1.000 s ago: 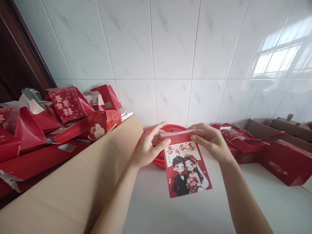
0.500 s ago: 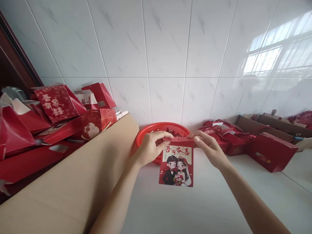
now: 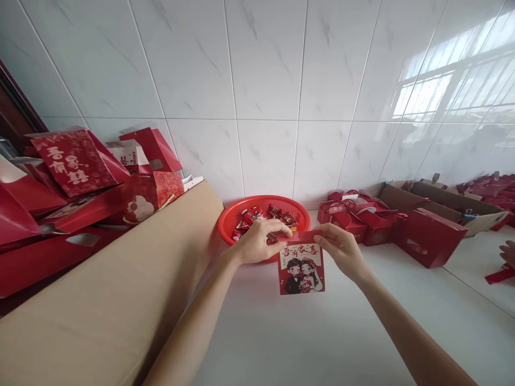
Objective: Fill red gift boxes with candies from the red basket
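A red paper gift bag (image 3: 301,268), printed with a cartoon bride and groom under Chinese characters, hangs in front of me with its printed face toward me. My left hand (image 3: 257,241) pinches the left end of its folded top strip. At the other end of that strip, the fingers and thumb of my right hand (image 3: 340,249) are closed on it. Just behind is a red plastic basket (image 3: 225,225) holding wrapped sweets (image 3: 253,214). My left hand hides part of the basket's front.
On the left, a large cardboard box (image 3: 161,257) is heaped with red gift bags (image 3: 76,161). Several red boxes (image 3: 350,214) stand by the tiled wall, beside a larger red bag (image 3: 430,236). Another person's hand (image 3: 509,254) shows at the right edge near a red strip.
The view has shifted, and the basket's sweets show more. The bag sits slightly farther right and appears smaller, still held by both hands. Another person's hand has come into view at the right.
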A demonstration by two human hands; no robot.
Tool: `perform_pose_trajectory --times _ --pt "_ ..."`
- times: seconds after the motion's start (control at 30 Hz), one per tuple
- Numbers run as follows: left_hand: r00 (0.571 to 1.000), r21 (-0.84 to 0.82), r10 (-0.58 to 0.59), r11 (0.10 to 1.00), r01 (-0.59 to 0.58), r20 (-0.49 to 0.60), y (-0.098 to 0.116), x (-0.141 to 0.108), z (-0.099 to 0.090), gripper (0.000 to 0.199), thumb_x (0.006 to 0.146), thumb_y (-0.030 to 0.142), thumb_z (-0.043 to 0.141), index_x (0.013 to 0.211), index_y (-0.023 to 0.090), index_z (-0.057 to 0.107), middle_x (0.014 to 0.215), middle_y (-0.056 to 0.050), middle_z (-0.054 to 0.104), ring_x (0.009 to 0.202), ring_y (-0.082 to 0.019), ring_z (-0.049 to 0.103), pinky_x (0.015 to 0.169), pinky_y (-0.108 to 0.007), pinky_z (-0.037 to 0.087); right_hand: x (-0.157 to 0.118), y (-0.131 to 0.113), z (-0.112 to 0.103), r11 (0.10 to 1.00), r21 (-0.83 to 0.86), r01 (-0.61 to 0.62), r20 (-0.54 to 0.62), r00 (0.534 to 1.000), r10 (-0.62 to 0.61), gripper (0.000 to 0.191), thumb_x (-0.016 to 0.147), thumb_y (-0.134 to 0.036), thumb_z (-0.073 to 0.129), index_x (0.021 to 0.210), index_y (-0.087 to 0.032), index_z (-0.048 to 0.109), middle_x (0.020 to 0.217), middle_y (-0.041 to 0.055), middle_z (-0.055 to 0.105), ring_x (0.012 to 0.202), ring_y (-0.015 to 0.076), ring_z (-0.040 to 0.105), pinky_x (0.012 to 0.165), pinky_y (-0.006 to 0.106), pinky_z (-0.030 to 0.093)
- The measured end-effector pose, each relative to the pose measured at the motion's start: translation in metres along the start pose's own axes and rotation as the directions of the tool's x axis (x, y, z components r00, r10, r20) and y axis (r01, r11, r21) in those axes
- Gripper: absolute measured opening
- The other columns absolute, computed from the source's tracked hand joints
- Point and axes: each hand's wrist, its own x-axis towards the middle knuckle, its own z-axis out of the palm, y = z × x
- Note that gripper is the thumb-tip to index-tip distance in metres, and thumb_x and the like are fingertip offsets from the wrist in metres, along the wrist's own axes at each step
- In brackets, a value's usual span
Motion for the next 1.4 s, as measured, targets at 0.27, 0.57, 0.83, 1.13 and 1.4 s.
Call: perform_pose_trajectory --times 0.27,0.57,0.83,1.13,1.4 --pt "0.971 -0.003 -0.206 0.978 0.208 0.122 -0.006 0.000 0.001 0.025 0.090 0.034 0.059 0.105 0.020 0.073 0.098 -0.004 0.076 0.091 -0.020 0.069 0.081 -0.031 0.054 -0.011 0.022 0.012 0.999 -0.034 -0.016 0.048 0.999 0.017 0.024 0.088 -0.044 0.063 0.087 -0.021 0.066 0.086 0.0055 0.073 0.083 0.0233 0.071 0.079 0.038 0.059" --pt "0.953 0.122 -0.230 0.970 0.209 0.196 -0.004 0.002 0.002 0.029 0.093 0.040 0.055 0.086 0.021 0.076 0.091 -0.004 0.071 0.083 -0.020 0.065 0.078 -0.031 0.049 -0.013 0.031 0.012 0.997 -0.061 -0.045 0.078 0.996 0.050 0.028 0.091 -0.048 0.059 0.086 -0.021 0.065 0.086 0.0057 0.073 0.081 0.0224 0.069 0.077 0.036 0.056" --pt "0.944 0.097 -0.267 0.963 0.252 0.194 -0.007 0.002 0.001 0.044 0.091 0.057 0.053 0.110 0.023 0.074 0.112 -0.005 0.073 0.101 -0.024 0.065 0.085 -0.031 0.051 -0.025 0.017 -0.040 0.968 -0.249 -0.003 -0.130 0.991 -0.031 0.030 0.083 -0.048 0.064 0.077 -0.019 0.068 0.067 0.0024 0.065 0.060 0.0155 0.054 0.054 0.028 0.042" --pt "0.937 0.038 -0.305 0.952 0.303 0.170 -0.035 0.006 0.012 0.034 0.085 0.048 0.059 0.095 0.020 0.075 0.096 -0.004 0.074 0.086 -0.022 0.065 0.077 -0.030 0.051 -0.056 0.033 -0.162 0.869 -0.217 -0.444 -0.880 0.475 0.022 0.028 0.075 -0.043 0.067 0.082 -0.016 0.064 0.068 0.0045 0.062 0.046 0.0138 0.050 0.052 0.031 0.044" --pt "0.903 -0.082 -0.368 0.916 0.393 0.222 -0.051 0.005 0.015 0.035 0.082 0.050 0.065 0.100 0.021 0.076 0.104 -0.003 0.076 0.100 -0.025 0.067 0.086 -0.032 0.050 -0.037 0.066 -0.185 0.707 -0.340 -0.620 -0.897 0.440 -0.046 0.014 0.077 -0.023 0.059 0.084 -0.014 0.067 0.074 0.0102 0.067 0.072 0.0228 0.060 0.077 0.035 0.039"
